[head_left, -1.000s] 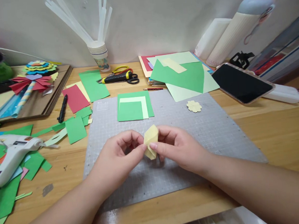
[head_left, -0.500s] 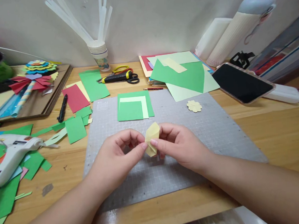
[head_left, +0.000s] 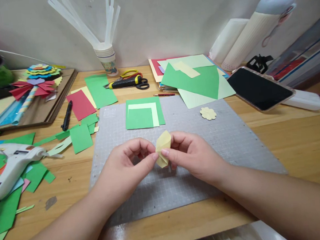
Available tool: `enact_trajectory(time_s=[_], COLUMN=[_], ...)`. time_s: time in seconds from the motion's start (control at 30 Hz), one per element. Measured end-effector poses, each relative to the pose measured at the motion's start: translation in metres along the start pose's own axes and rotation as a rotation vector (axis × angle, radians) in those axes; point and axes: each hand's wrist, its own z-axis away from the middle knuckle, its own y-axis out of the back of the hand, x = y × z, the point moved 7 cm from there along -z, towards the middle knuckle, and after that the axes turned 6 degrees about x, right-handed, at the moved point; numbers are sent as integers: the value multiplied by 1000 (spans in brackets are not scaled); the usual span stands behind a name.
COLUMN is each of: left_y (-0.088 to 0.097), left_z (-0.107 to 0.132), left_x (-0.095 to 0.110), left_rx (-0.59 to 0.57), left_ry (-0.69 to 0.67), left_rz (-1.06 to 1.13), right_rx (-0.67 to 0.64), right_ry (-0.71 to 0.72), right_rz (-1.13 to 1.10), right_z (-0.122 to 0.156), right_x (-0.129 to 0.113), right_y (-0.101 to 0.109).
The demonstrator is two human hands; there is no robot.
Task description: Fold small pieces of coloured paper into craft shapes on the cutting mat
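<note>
Both my hands pinch a small folded piece of pale yellow paper [head_left: 162, 144] just above the grey cutting mat [head_left: 227, 144]. My left hand [head_left: 127, 166] grips its left edge between thumb and curled fingers. My right hand [head_left: 191, 154] holds the right edge the same way. The paper stands tilted, its top corner pointing up and to the right. A yellow paper flower cutout [head_left: 207, 113] lies flat on the mat to the right. Stacked green and light-green paper squares [head_left: 142, 113] lie at the mat's far edge.
A white glue gun [head_left: 13, 161] lies among green paper scraps at the left. Scissors and a cutter [head_left: 130, 82] sit behind the mat, near a cup of glue sticks [head_left: 107, 59]. Coloured sheets [head_left: 198, 80], a phone [head_left: 258, 89] and a black pen [head_left: 66, 116] surround the mat.
The folded paper has been squeezed a little smaller and raised slightly between the fingertips. Both hands stay in nearly the same place.
</note>
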Motion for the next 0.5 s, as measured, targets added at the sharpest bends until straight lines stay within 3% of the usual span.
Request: enact_trajectory(time_s=[0.5], left_y=[-1], left_z=[1], left_x=[0], left_rx=[-18], left_ry=[-16], left_rz=[-24], right_rx=[10], right_ry=[7], right_rz=[43], right_z=[0], right_x=[2], right_y=[0])
